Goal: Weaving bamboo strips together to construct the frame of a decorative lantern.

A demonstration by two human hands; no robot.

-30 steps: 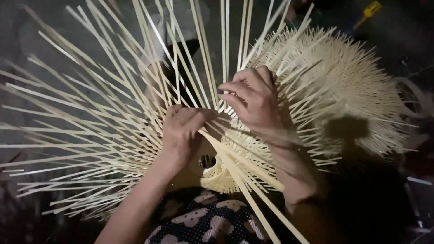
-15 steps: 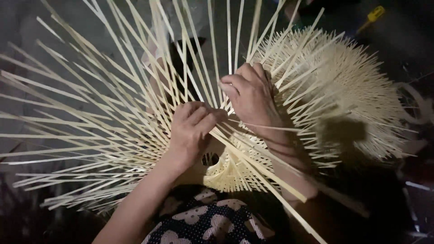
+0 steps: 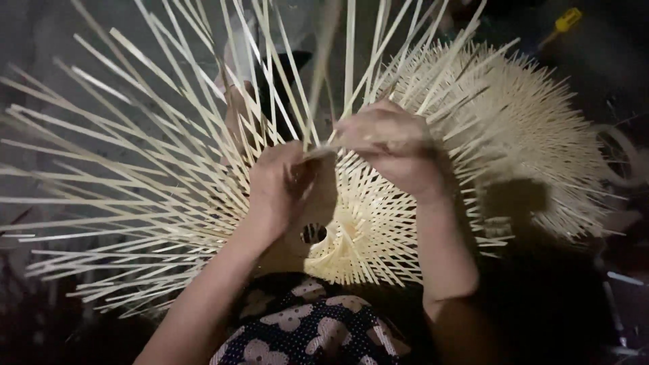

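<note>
Dark ground (image 3: 581, 318) lay all around the work, dim and hard to read; a yellow-handled tool (image 3: 566, 19) showed at the top right corner, and a pale ring-shaped thing (image 3: 618, 157) sat at the right edge, too shadowed to name. Across the person's lap, over a dark cloth with pale flowers (image 3: 304, 334), rested a half-woven bamboo piece (image 3: 368, 236); its woven centre, with a small round hole, lay just below the two hands, and its loose pale strips (image 3: 122, 182) fanned outward to the left and upward, well past the hands. Behind it, to the right, stood a second bristling bamboo weave (image 3: 514, 128), its short strip ends pointing out all round; the two pieces overlapped in view, though whether they touched could not be told. The left hand (image 3: 280, 186) was curled among the strips near the centre, fingers bent together and pressed against the weave; which strip it gripped could not be told. The right hand (image 3: 392, 149), blurred, sat just beside it and a little higher, fingers drawn together and pinched on a strip end (image 3: 323, 151) between the two hands; both forearms ran down toward the lap.
</note>
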